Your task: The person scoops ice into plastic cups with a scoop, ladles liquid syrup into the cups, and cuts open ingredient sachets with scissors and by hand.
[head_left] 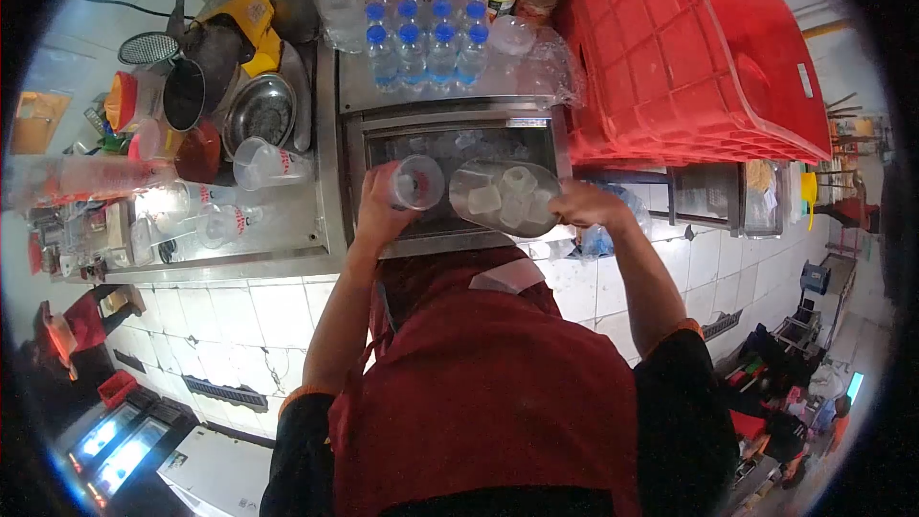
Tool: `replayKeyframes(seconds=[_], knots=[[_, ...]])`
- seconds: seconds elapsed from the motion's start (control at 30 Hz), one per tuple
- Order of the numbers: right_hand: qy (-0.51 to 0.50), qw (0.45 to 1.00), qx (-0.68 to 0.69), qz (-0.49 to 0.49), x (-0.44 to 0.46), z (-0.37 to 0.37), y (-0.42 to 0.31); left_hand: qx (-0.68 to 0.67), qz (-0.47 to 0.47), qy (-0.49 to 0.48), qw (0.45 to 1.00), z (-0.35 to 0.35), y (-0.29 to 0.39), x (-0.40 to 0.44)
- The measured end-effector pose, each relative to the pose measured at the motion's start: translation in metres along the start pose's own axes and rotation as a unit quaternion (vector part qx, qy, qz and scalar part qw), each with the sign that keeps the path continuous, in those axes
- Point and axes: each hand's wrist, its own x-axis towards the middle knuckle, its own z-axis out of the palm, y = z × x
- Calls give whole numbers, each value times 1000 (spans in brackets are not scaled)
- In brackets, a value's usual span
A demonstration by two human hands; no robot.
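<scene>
My left hand (380, 206) is closed around a clear plastic cup (417, 182), its mouth turned up toward me. In my right hand (586, 204) is the handle of an ice scoop (476, 180). Several large ice pieces (517, 193) lie in the scoop. Cup and scoop are side by side with a small gap between them. Both are over an open metal ice bin (383, 148), where some loose ice shows at the back. The fingers of my right hand partly hide the scoop's handle.
Several blue-capped water bottles (426, 50) stand behind the bin. A large red crate (670, 57) rises at the right. On the left counter are a metal bowl (260, 113), a tipped plastic cup (273, 165) and a long stack of cups (96, 180).
</scene>
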Motion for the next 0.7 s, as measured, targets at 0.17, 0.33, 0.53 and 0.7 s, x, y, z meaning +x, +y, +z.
replayKeyframes(seconds=[0.17, 0.33, 0.53, 0.7], knots=[[-43, 921, -384, -46, 16, -27, -17, -7, 30, -53, 998, 16, 18, 7], [-85, 812, -563, -128, 9, -50, -34, -27, 36, -73, 996, 10, 32, 9], [-22, 985, -144, 90, -9, -49, -36, -118, 9, 8, 993, -12, 46, -2], [-15, 989, -120, 84, -10, -43, -34, -228, 19, 18, 973, -18, 34, -11]])
